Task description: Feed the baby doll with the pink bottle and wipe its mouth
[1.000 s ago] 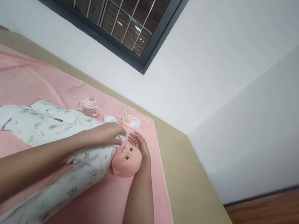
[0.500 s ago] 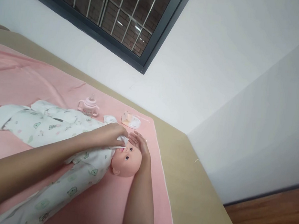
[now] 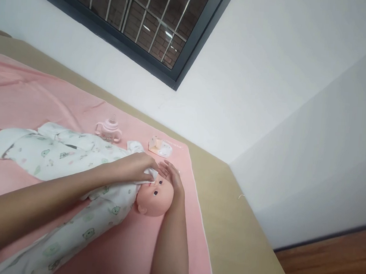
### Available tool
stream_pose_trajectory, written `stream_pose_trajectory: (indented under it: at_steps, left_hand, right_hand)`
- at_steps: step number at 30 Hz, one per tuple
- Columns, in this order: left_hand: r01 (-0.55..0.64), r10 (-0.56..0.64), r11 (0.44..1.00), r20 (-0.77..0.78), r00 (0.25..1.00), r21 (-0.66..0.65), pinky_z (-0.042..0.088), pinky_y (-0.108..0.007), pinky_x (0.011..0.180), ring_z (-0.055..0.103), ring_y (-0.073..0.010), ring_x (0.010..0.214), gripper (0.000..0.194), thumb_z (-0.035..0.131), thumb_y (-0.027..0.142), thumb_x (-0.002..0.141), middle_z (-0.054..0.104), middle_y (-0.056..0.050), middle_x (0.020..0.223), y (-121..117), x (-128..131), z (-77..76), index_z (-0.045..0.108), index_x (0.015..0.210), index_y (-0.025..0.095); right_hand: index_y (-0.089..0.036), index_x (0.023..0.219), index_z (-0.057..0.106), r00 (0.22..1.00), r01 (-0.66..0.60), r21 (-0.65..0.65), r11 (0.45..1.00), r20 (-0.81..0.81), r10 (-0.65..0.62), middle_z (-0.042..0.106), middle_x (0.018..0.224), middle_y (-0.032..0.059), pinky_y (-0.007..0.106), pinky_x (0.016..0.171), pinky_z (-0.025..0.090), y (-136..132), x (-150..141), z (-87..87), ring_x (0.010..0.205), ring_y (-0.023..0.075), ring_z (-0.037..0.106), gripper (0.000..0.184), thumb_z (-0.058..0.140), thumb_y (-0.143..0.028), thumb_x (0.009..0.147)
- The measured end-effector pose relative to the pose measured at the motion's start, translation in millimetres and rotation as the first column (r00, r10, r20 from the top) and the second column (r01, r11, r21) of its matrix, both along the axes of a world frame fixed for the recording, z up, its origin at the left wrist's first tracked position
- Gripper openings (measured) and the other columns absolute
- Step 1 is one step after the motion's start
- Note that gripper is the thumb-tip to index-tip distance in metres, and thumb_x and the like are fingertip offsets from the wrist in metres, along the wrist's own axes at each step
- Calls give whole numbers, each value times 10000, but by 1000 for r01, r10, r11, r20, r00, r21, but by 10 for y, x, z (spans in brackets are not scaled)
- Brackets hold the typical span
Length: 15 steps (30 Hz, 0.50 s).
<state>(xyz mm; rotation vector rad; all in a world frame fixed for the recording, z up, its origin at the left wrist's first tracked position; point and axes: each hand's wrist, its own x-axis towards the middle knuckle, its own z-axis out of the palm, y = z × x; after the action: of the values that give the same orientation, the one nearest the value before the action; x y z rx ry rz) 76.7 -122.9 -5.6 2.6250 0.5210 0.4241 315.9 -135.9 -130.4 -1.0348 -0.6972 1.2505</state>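
A baby doll (image 3: pixel 155 200) in white pyjamas printed with small green animals lies on its back, its head toward the right. My left hand (image 3: pixel 138 166) pinches a white tissue (image 3: pixel 151 175) against the doll's face, covering part of its mouth. Curved around the far side of the doll's head is my right hand (image 3: pixel 171 175), its fingers stretched out and holding nothing. The forearm of that hand runs along the top of the head. My left forearm passes over the doll's body and hides part of its clothing.
A pink two-handled baby bottle (image 3: pixel 109 130) stands behind the doll. Beside it lies a small clear-and-white packet (image 3: pixel 160 147) with a yellowish part. Everything rests on a pink sheet (image 3: pixel 191 226) over a tan surface (image 3: pixel 227 216), along a white wall with a barred window (image 3: pixel 175 75).
My left hand has shifted the tissue slightly across the doll's mouth, so less of the lips shows. My right hand stays in place by the head.
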Motion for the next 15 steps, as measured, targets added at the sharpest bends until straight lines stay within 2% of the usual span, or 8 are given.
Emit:
stream_pose_trajectory:
  at_steps: [7,10,12,15]
  left_hand:
    - [-26,26,999,16,1000,31,368,-257,600,605,-191,727,154,496,235,739,669,-26,795,39,41,-107,639,776,189]
    - [-27,27,999,23,999,26,392,-262,633,615,-202,755,172,491,237,747,677,-30,816,72,33,-116,649,803,196]
    - [-22,22,1000,43,999,10,411,-264,674,625,-209,801,201,484,236,756,687,-26,867,101,8,-86,654,861,209]
    - [-100,100,995,88,991,-15,430,-275,738,622,-227,910,323,489,235,761,676,-32,1006,140,-46,-5,605,1063,227]
  right_hand:
    - [-202,1051,617,1000,-6,3,1000,4,6,678,1035,56,346,925,495,-36,-37,20,960,188,642,394,702,-388,714]
    - [-212,1038,622,999,-1,3,1000,55,1,669,1052,49,344,927,488,-38,-43,71,945,178,642,394,712,-397,703]
    - [-219,1013,632,989,-5,0,1000,148,5,658,1079,42,348,946,473,-52,-34,191,953,172,635,374,721,-395,695]
    - [-217,954,657,938,-90,22,996,339,77,628,1149,44,360,979,447,-137,-42,538,1004,175,614,312,700,-416,717]
